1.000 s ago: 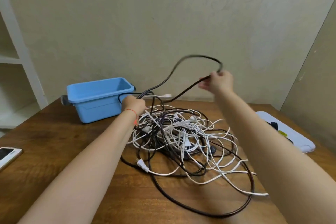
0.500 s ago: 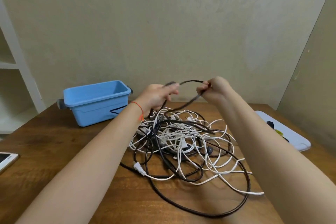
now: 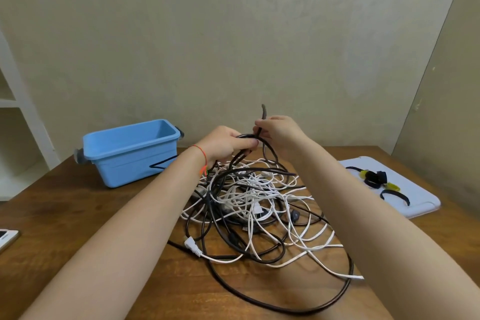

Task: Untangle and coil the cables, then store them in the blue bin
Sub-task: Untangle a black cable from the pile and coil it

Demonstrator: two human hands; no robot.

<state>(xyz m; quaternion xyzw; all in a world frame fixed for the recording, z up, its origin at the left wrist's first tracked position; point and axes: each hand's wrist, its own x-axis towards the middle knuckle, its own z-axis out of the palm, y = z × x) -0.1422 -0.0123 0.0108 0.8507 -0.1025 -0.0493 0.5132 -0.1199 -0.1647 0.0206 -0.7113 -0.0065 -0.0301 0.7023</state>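
Observation:
A tangle of black and white cables (image 3: 255, 202) lies on the wooden table (image 3: 78, 215) in front of me. My left hand (image 3: 223, 144) grips a small loop of the thick black cable (image 3: 270, 153) above the pile. My right hand (image 3: 279, 131) pinches the same black cable just beside it, and a short end sticks up above its fingers. A long black loop trails round the near side of the pile. The blue bin (image 3: 130, 150) stands open at the back left, with a black cable end lying against its front wall.
A white tray (image 3: 415, 202) with dark and yellow cable ties (image 3: 374, 178) lies at the right. A phone (image 3: 6, 236) rests at the table's left edge. White shelving (image 3: 15, 112) stands at the far left, and a wall runs close behind the table.
My hands came together above the pile. The wide black loop held up a second ago has shrunk to a small loop in my left hand.

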